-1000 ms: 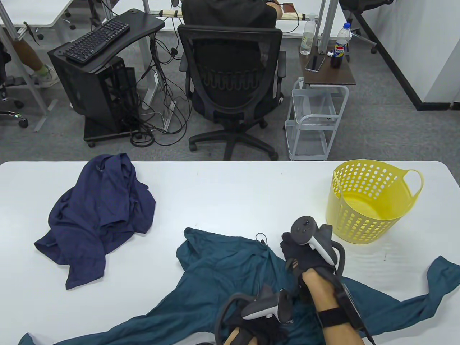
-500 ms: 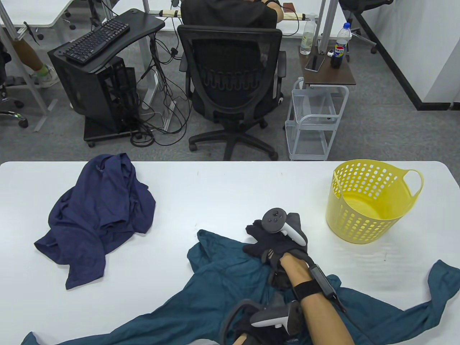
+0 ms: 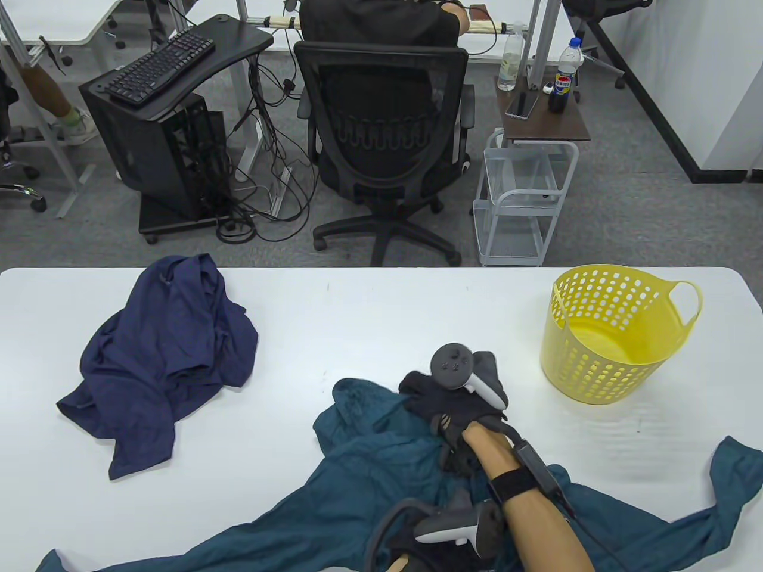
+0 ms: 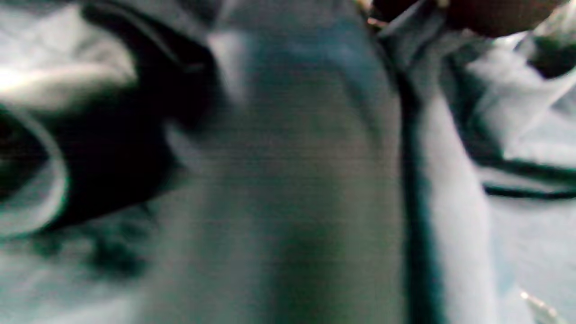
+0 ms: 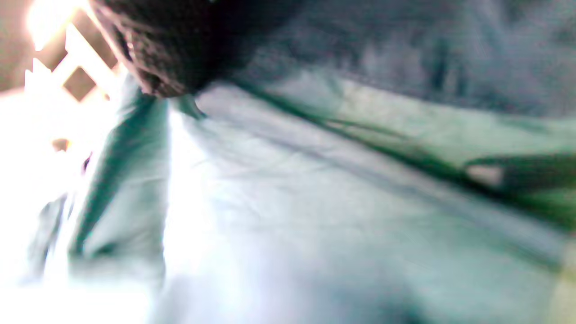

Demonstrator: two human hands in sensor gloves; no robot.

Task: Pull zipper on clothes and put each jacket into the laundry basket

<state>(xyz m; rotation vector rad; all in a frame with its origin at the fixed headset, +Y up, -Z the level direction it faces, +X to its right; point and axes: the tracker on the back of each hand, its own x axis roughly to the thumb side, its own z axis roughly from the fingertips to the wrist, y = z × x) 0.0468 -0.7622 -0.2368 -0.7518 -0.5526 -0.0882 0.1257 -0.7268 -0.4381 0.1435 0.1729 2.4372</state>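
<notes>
I am gripping the collar end of the teal jacket (image 3: 369, 453) with my right hand (image 3: 456, 396), fingers curled on fabric, likely drawing the zipper up. My left hand (image 3: 441, 533) is pinning the hem for tension; I cannot tell its grip.

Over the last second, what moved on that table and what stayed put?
The right hand slid left and away from the person along the teal jacket, bunching its collar end rightward. The left hand stayed low on the jacket. The navy jacket and yellow basket did not move.
</notes>
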